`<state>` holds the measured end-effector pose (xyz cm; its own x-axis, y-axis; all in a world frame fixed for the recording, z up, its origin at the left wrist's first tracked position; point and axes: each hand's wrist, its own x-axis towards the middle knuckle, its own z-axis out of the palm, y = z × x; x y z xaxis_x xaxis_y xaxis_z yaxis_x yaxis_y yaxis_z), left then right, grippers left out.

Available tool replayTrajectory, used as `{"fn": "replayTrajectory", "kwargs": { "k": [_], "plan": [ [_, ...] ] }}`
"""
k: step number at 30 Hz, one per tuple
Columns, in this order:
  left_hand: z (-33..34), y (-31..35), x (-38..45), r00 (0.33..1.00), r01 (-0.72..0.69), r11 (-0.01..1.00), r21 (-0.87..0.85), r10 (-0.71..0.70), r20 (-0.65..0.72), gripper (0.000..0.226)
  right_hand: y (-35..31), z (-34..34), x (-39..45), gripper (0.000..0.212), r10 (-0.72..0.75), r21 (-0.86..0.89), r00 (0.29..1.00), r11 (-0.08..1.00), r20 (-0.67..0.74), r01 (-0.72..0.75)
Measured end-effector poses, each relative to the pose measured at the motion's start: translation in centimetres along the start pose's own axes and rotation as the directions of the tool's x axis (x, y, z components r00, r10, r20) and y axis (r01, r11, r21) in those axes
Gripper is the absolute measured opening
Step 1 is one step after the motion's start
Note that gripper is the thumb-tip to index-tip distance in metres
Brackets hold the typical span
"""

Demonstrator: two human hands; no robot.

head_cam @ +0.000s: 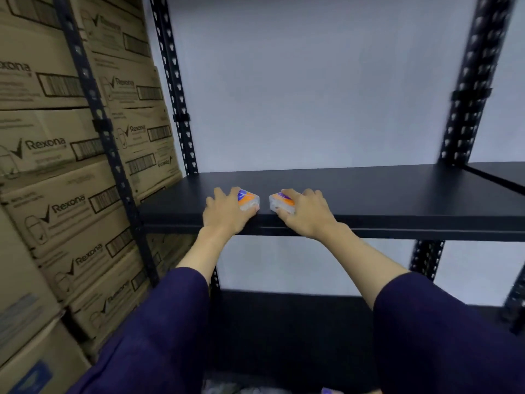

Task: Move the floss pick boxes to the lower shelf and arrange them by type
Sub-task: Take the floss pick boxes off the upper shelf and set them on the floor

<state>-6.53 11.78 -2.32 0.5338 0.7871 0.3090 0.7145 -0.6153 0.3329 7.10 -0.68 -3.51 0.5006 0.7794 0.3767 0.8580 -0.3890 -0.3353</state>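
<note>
Both your hands are up on the black shelf [369, 191], near its front edge, left of centre. Your left hand [227, 213] is curled over one floss pick box [250, 201], fingers across its top and thumb at the near side. Your right hand [305, 213] grips a second floss pick box [279, 203] the same way.

The two boxes sit at 9 and 3 o'clock of each other, close but apart, a clear gap of bare shelf between them. Both are clear plastic with orange and blue labels; print is too blurred to read, so type can't be told apart. Can't tell if the boxes rest on the shelf or are lifted just off it.

At 9 o'clock of the rack: stacked cardboard cartons [56, 172] marked Rexona. Lower shelf [284, 322] shows at 6 o'clock, dark, between your sleeves [443, 336]. White wall [312, 81] behind at 12. Black perforated uprights [176, 81] frame the bay.
</note>
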Motion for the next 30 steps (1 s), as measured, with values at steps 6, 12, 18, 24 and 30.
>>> {"fn": "replayTrajectory", "kwargs": {
  "k": [6,12,18,24,30],
  "plan": [
    [2.2,4.7,-9.6,0.994,-0.097,0.975,-0.201,0.086,-0.062,0.072,3.8,-3.0,-9.9,0.063,0.108,-0.069,0.99,0.991,-0.093,-0.115],
    [10.3,8.1,-15.4,0.986,-0.099,0.959,-0.265,0.13,0.103,0.067,9.9,-0.7,-17.8,0.071,0.24,-0.096,0.971,0.966,0.006,-0.239],
    [21.2,8.5,-18.4,0.926,-0.04,0.975,-0.22,0.119,0.357,0.069,17.8,6.1,-22.7,0.072,0.4,-0.141,0.895,0.915,0.198,-0.378],
    [30.8,6.6,-19.5,0.82,-0.028,0.988,-0.152,0.11,0.561,0.064,24.9,14.0,-26.5,0.065,0.527,-0.181,0.762,0.849,0.376,-0.497],
    [37.8,4.5,-20.3,0.735,-0.05,0.994,-0.099,0.104,0.67,0.062,29.7,20.5,-29.8,0.069,0.587,-0.27,0.656,0.806,0.475,-0.526]
  ]
}}
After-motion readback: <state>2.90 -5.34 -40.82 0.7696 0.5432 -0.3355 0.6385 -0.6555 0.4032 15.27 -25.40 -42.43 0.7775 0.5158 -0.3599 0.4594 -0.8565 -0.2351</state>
